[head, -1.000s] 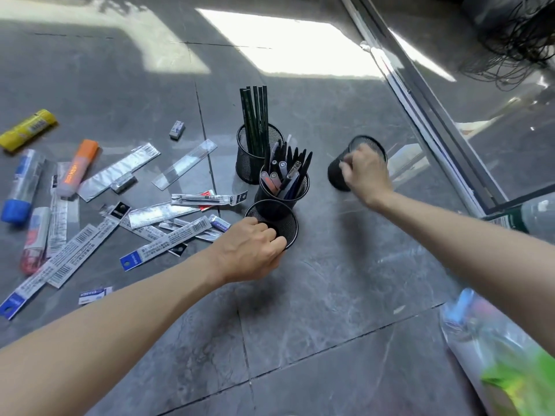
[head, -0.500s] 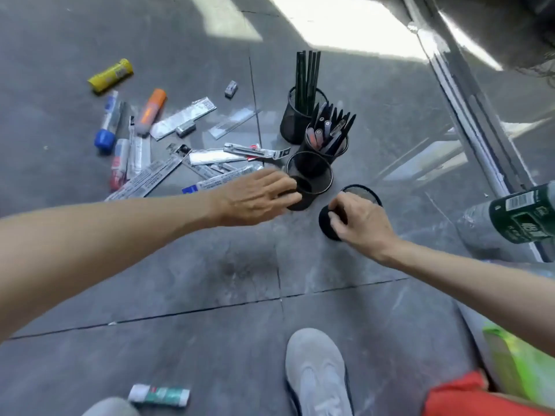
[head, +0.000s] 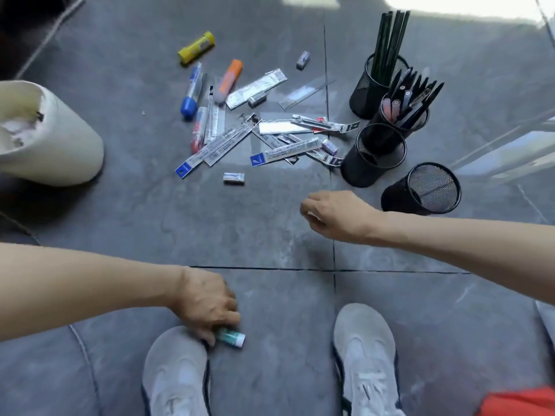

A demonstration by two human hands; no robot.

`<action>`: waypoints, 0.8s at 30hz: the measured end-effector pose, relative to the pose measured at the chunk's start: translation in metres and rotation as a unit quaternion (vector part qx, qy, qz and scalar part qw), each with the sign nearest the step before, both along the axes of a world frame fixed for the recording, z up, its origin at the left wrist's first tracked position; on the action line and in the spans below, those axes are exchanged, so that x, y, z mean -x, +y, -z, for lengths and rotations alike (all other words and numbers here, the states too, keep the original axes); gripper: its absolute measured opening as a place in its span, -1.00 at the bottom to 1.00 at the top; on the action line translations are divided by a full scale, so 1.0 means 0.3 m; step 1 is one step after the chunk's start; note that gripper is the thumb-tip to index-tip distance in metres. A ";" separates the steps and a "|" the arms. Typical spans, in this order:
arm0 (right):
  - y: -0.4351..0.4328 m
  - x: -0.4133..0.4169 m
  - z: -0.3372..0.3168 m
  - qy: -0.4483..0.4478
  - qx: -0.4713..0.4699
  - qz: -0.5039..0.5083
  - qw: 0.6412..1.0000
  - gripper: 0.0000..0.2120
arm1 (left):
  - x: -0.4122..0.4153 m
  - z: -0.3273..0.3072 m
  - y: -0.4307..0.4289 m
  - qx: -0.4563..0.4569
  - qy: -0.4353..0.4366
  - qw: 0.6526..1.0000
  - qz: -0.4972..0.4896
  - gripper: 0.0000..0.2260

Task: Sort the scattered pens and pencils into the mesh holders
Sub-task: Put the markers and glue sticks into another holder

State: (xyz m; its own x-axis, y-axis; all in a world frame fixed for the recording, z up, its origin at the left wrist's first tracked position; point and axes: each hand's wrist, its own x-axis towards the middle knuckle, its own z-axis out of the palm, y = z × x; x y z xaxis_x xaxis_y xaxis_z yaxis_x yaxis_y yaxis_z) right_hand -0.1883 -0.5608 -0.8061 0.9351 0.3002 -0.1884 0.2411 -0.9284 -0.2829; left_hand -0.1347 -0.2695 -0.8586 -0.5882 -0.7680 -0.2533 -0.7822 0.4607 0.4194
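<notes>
- Sorted, as far as I can judge: the pencil holder (head: pixel 365 94) at the back stands full of dark green pencils (head: pixel 390 40), and the pen holder (head: pixel 420 123) just in front of it is packed with pens (head: pixel 411 100)
- Two more are bare inside: the empty holder (head: pixel 372 163) stands at the edge of the scattered pile, and the second empty holder (head: pixel 420 193) sits nearer the right arm
- Left to do: a yellow tube (head: pixel 196 47), an orange marker (head: pixel 229 79), a blue-capped marker (head: pixel 190 94), packaged refills (head: pixel 285 153) and small erasers (head: pixel 233 178) lie loose on the grey floor (head: pixel 270 229)
- The left hand (head: pixel 210 304) is down by the left shoe (head: pixel 175 373), fingers curled round a small green-and-white tube (head: pixel 232 337) on the floor — well apart from every holder
- The right hand (head: pixel 333 216) hovers near the empty holders, fingers loosely bent, holding nothing
- My estimate: loose pens and pencils look mostly housed — the mixed leftovers remain unsorted
</notes>
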 end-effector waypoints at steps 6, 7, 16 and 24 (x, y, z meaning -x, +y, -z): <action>0.037 -0.018 0.028 0.162 -0.055 0.127 0.977 -0.84 | 0.015 0.008 -0.055 0.082 -0.049 0.994 -0.048 -0.76; 0.038 -0.026 0.036 0.200 -0.099 0.171 0.960 -0.85 | 0.002 -0.005 -0.100 0.120 -0.047 0.989 -0.073 -0.80; 0.011 -0.066 0.012 0.454 -0.627 0.384 0.503 -0.65 | -0.121 -0.094 -0.488 0.350 -0.047 0.907 -0.228 -0.72; -0.060 -0.124 0.062 0.371 -0.531 0.499 0.576 -0.70 | -0.360 0.013 -0.395 0.263 -0.105 0.821 -0.496 -0.64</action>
State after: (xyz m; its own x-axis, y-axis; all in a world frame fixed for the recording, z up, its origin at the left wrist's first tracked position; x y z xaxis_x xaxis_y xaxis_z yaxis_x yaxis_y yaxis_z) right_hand -0.1511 -0.5786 -0.8247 0.5222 -0.0017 -0.8528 -0.8158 0.2903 -0.5001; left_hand -0.0266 -0.3878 -0.8624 0.4064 -0.8783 0.2518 -0.9118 -0.3720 0.1740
